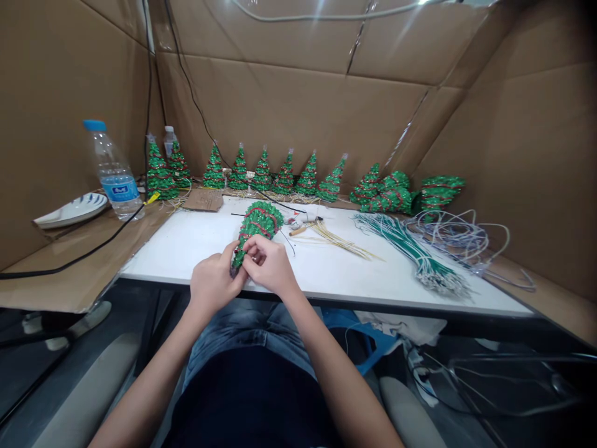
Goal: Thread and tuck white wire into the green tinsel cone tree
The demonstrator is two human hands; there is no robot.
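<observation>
A small green tinsel tree with red trim [255, 227] lies tilted over the near edge of the white tabletop [186, 242], its base pointing away from me. My left hand [212, 283] is closed round its narrow tip from the left. My right hand [270, 264] pinches the same tip from the right, fingers pressed together. Both hands touch each other at the tree's point.
A row of finished green trees [261, 171] stands along the cardboard back wall, with a heap of more trees [396, 193] at the right. Green wire bundles [410, 249], white cables [457, 236], thin straw-coloured sticks [340, 242], a water bottle [114, 171] and a plate [74, 210] surround the work area.
</observation>
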